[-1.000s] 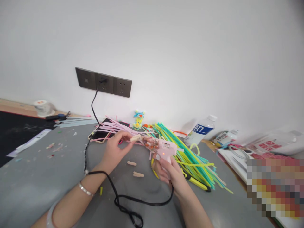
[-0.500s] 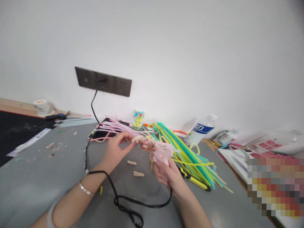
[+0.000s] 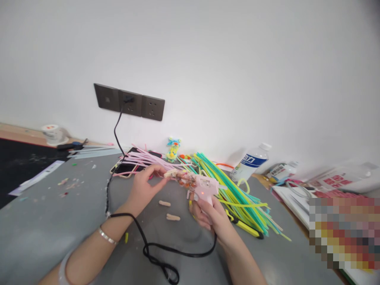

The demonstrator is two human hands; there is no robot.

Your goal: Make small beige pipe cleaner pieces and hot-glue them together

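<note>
My right hand (image 3: 209, 213) is wrapped round the handle of a pale pink hot glue gun (image 3: 208, 185), whose small orange light glows. Its nozzle end is caked with brownish residue and points left. Between the thumb and fingertips of my left hand (image 3: 150, 182) is a cream fuzzy piece of pipe cleaner (image 3: 169, 174), right at the nozzle; whether the two touch I cannot tell. Below, two short folded cream pieces, an upper one (image 3: 164, 203) and a lower one (image 3: 173, 217), lie on the grey table (image 3: 142, 257).
A black cord (image 3: 178, 250) loops across the front and runs up to the wall socket (image 3: 129, 103). Behind are pink pipe cleaners (image 3: 142, 158), green and yellow ones (image 3: 225, 186), a small figure (image 3: 172, 149) and a bottle (image 3: 251, 162). A yellow-black cutter (image 3: 247, 228) lies right.
The glue gun has shifted slightly to the right, drawing its nozzle back a little from the cream piece. My left hand stays nearly still.
</note>
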